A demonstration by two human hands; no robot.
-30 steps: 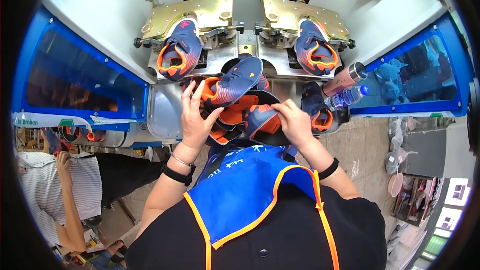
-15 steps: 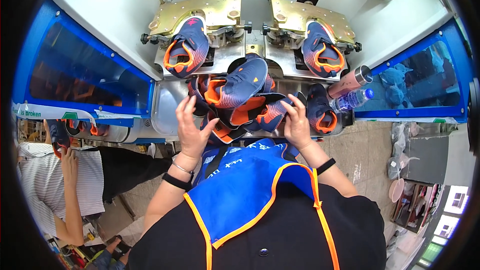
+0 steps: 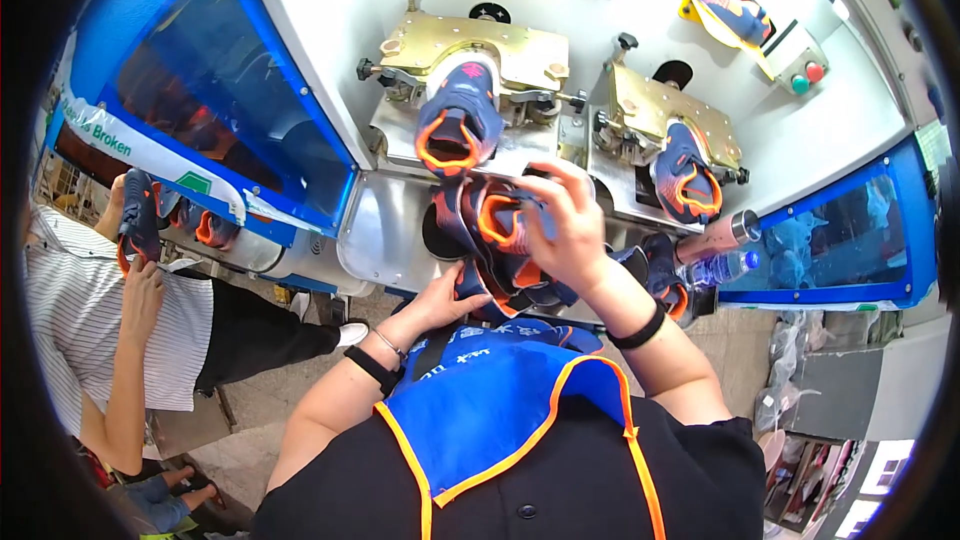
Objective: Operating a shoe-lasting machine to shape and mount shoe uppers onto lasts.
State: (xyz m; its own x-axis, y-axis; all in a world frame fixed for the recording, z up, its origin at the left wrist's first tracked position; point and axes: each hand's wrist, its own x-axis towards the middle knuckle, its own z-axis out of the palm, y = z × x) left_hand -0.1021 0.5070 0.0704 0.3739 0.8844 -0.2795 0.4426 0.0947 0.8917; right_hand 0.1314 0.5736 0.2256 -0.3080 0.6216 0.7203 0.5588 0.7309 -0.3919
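Note:
A pile of navy sneakers and shoe uppers with orange linings (image 3: pixel 503 223) lies on the metal ledge before me. My left hand (image 3: pixel 440 302) grips a navy and orange shoe upper (image 3: pixel 478 283) at the near left of the pile, thumb laid along it. Over the pile's right side, my right hand (image 3: pixel 568 223) is raised with fingers apart and curved, and it hides part of the shoes beneath. Just beyond the pile, a navy sneaker (image 3: pixel 460 120) is mounted toe-first in the left brass-coloured clamp (image 3: pixel 500 48). Another sneaker (image 3: pixel 686 172) sits in the right clamp (image 3: pixel 680 112).
Right of the pile are one more sneaker (image 3: pixel 660 265), a pink tumbler (image 3: pixel 722 235) and a plastic bottle (image 3: pixel 722 267). Blue-framed windows (image 3: pixel 235 80) flank the machine. Red and green buttons (image 3: pixel 808 78) sit on its back wall. At left, a person in a striped shirt (image 3: pixel 110 300) holds a sneaker (image 3: pixel 140 220).
The view has turned and shifted, showing more of the machine's back wall. My left hand has closed on a shoe upper at the pile's near side; my right hand has risen over the pile.

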